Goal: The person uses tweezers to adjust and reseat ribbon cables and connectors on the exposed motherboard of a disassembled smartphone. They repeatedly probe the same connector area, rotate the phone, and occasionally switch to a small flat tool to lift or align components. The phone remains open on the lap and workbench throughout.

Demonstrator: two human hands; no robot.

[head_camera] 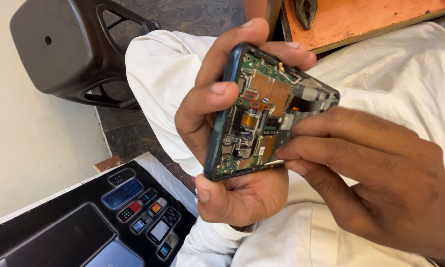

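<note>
The left hand (222, 143) grips an opened phone (267, 113) by its edges: the thumb and forefinger curl over the near long side, the other fingers wrap round the far side and underneath. The phone is held up over the person's lap, tilted, with its back cover off and its inside facing the camera. Green circuit boards, copper-coloured shields and a black ribbon cable show inside the dark frame.

The right hand (380, 173) comes in from the right of the phone. Its fingers are pinched on a thin metal tool (276, 162), probably tweezers, whose tip touches the phone's lower edge near a copper patch. The forefinger lies along the phone's right side, over the ribbon cable. Little of the tool shows, so its full shape cannot be told.

Behind the phone, white cloth (163, 64) covers the person's knees. Above the phone, at the top edge of the view, lies an orange wooden counter (361, 20) with dark pliers (305, 12) resting on it. Well to the left of the phone stands a dark plastic stool (69, 49) on a stone floor. Below and left of the phone lies a black printed sheet (84, 222) with pictures of handsets, and just beyond its upper edge is a small brown block (109, 163).
</note>
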